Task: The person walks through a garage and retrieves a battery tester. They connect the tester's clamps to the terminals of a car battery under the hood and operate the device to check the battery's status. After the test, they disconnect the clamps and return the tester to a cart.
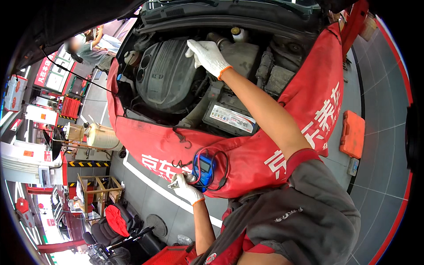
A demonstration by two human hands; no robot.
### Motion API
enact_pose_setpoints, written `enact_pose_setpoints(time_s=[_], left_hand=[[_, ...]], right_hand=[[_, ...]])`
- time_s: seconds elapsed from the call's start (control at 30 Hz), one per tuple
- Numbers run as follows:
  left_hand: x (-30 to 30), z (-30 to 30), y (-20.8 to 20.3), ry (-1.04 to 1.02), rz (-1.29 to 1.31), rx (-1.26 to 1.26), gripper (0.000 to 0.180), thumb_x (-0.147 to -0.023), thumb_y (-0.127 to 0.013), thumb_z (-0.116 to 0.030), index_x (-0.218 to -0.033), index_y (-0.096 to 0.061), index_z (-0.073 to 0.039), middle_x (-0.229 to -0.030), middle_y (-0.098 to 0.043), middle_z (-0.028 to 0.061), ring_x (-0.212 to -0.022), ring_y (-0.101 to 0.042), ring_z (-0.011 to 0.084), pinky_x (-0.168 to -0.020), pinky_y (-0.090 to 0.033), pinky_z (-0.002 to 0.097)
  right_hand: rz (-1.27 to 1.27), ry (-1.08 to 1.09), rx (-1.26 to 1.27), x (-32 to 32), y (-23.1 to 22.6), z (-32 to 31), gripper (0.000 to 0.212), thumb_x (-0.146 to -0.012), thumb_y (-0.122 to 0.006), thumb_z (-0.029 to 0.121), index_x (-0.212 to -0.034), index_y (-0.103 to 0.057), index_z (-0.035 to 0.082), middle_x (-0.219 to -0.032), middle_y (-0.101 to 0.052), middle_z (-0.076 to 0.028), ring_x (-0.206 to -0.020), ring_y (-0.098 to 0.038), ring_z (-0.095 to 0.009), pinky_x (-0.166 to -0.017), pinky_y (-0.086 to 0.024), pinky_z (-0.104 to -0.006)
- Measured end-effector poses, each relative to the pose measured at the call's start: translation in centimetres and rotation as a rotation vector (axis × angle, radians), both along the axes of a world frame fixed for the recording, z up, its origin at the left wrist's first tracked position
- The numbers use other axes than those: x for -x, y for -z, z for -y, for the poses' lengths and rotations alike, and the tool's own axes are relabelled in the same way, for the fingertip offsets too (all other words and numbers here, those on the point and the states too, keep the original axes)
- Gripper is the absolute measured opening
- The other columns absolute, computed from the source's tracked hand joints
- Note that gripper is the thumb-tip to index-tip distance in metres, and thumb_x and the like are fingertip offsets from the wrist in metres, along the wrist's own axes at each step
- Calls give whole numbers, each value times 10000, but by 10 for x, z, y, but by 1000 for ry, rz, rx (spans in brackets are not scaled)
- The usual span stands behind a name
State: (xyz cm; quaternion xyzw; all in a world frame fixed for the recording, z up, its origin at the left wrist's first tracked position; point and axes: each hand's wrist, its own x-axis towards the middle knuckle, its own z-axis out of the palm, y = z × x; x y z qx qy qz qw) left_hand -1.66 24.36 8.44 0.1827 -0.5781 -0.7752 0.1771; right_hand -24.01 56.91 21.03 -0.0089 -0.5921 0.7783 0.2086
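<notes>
My left hand (187, 191), in a white knit glove with an orange cuff, is closed around a metal clamp (174, 184) at the front of the car. Right beside it is a blue handheld tester (205, 169) with a small screen, its red and black cables looped against the red fender cover (229, 154). My right hand (209, 56), gloved alike, reaches over the engine bay near the dark engine cover (165, 73). Its fingers stretch to the left with the thumb apart, and nothing shows in them. Below my right forearm sits the car battery (230, 118) with a white label.
An orange case (352, 134) stands on the floor at the right, by the grey tiled wall. At the left are a cream-coloured tank (102, 135), a wooden rack (100, 194) and a black seat (106, 229). Another person (95, 53) is at the upper left.
</notes>
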Motion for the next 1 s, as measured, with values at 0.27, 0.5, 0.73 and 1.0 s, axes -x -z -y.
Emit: enact_pose_setpoints(time_s=[0.27,0.5,0.73,1.0], left_hand=[[5,-9,0,-64,-11,56,101,-889,-590,-80,-836,-515,-41,-709,-556,60,-534,-483,118,-482,-405,256],[-5,-8,-8,-67,-16,44,116,-880,-581,-78,-814,-501,-25,-675,-511,46,-528,-463,107,-491,-402,245],[-14,-29,-6,-87,-46,189,264,-886,-644,-71,-1092,-489,-15,-813,-553,73,-606,-531,116,-566,-462,240],[-22,-35,19,-75,-189,700,300,-867,-663,-44,-1137,-550,20,-943,-614,83,-780,-588,173,-716,-495,298]], right_hand=[[251,-61,-193,4,166,40,575,-924,-572,538,-772,-665,-8,-675,-627,-94,-410,-484,-164,-472,-413,-341],[375,-172,-1,-1,159,42,467,-971,-568,420,-784,-632,-3,-693,-624,-69,-375,-464,-145,-400,-375,-324],[467,-146,-55,-40,164,44,336,-917,-588,306,-797,-650,-2,-682,-621,-76,-413,-518,-175,-400,-425,-349],[257,-401,-765,-157,118,120,339,-893,-608,322,-994,-686,8,-894,-666,-138,-856,-663,-318,-805,-520,-407]])
